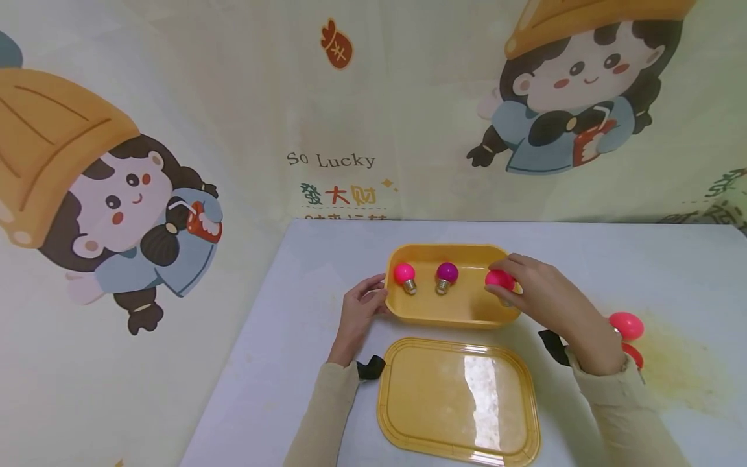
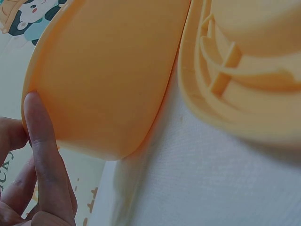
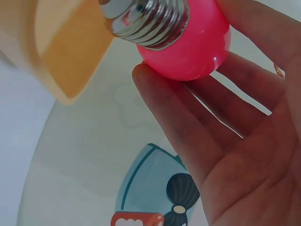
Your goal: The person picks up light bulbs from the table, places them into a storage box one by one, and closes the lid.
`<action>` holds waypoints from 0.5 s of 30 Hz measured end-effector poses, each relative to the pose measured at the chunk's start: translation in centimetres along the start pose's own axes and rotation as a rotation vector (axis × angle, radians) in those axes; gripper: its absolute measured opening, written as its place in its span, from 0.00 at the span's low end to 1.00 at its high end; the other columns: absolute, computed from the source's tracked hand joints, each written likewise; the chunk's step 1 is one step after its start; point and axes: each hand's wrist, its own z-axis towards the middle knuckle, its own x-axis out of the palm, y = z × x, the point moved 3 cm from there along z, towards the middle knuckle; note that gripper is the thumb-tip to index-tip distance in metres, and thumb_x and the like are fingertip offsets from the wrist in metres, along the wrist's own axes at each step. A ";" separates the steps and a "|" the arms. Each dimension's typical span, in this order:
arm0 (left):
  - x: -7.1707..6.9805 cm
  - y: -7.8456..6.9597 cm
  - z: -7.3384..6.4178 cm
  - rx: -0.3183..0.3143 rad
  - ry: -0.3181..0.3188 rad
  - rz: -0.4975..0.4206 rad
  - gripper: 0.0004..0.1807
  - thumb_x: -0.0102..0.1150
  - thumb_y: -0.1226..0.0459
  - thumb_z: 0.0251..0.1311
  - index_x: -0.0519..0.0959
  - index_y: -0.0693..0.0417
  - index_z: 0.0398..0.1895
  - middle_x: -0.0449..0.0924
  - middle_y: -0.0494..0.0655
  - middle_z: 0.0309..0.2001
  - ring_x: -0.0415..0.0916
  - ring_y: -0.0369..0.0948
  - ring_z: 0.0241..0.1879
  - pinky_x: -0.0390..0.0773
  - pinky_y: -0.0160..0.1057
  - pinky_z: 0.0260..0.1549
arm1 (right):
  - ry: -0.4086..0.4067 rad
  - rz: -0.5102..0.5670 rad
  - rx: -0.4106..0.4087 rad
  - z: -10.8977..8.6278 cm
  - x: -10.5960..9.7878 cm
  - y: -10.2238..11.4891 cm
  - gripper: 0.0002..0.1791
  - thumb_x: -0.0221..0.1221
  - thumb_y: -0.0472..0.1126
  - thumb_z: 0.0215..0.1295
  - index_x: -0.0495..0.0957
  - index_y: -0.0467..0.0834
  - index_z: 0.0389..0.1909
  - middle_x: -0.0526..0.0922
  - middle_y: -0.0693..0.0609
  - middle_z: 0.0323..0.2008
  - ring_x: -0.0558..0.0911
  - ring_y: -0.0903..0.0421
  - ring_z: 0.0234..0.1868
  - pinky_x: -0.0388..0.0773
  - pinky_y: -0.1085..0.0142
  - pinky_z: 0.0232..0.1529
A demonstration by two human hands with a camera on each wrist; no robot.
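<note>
My right hand [image 1: 545, 292] holds a pink light bulb [image 3: 204, 44] by its round globe, fingers and thumb about it, over the right end of a yellow plastic box [image 1: 446, 320]. The silver screw base points toward the box in the right wrist view. At the box's left end my left hand [image 1: 360, 312] grips the rim, its fingertip [image 2: 35, 106] pressed along the wall. Inside the box lie another pink bulb [image 1: 404, 273] on the left and a purple bulb [image 1: 447, 272] near the middle, both with their bases toward me.
A yellow lid [image 1: 428, 395] lies flat on the white table [image 1: 280, 363], just in front of the box. Beside my right wrist are a pink bulb [image 1: 627, 325] and a red bulb [image 1: 633, 355], both partly hidden. A printed cloth [image 1: 420, 97] hangs behind the table.
</note>
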 end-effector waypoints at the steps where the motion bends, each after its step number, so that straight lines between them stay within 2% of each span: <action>1: 0.0 0.0 0.0 -0.001 0.000 -0.002 0.19 0.60 0.69 0.65 0.78 0.58 0.60 0.75 0.61 0.51 0.79 0.41 0.35 0.85 0.33 0.31 | 0.004 0.001 0.000 0.2 0.1 0.1 0.20 0.71 0.46 0.58 0.81 0.38 0.47 0.83 0.45 0.39 0.81 0.51 0.38 0.86 0.53 0.41; 15: -0.1 0.0 0.0 0.000 0.007 -0.005 0.19 0.61 0.69 0.65 0.78 0.58 0.60 0.74 0.63 0.52 0.80 0.40 0.35 0.85 0.33 0.32 | 0.037 0.029 -0.026 2.9 1.3 0.0 0.19 0.67 0.45 0.63 0.80 0.36 0.48 0.83 0.44 0.40 0.81 0.50 0.37 0.85 0.52 0.43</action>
